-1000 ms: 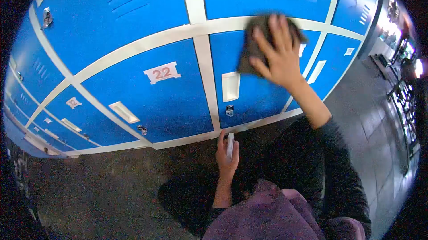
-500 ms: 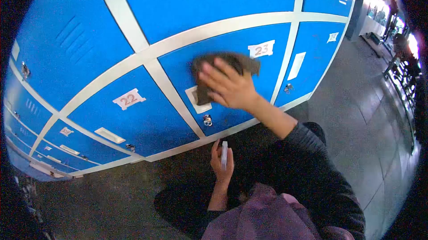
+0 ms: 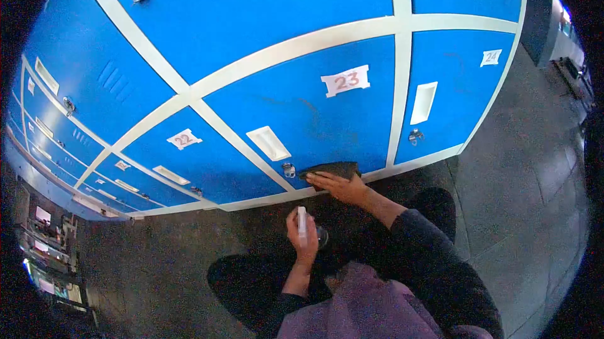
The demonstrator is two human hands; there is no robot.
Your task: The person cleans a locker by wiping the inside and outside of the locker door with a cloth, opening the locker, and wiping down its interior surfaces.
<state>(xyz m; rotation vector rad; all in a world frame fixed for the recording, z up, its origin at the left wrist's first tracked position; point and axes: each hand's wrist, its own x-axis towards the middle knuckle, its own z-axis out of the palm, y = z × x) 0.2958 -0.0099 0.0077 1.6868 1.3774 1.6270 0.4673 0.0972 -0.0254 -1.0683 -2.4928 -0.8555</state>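
Low on blue door 23 (image 3: 352,118), by its bottom edge: right hand (image 3: 343,188) grip pressed on dark cloth (image 3: 344,169), fingers together, just right of lock (image 3: 289,169). Left hand (image 3: 305,244) wrapped round white-topped bottle (image 3: 302,224), short of bottom rail (image 3: 264,200). Floor (image 3: 509,194) runs wide past door 24 (image 3: 450,65).

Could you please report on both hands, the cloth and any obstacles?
Right hand on dark cloth, at lower edge of door 23. Left hand holding white-topped object. Door shut; metal latch close beside cloth.
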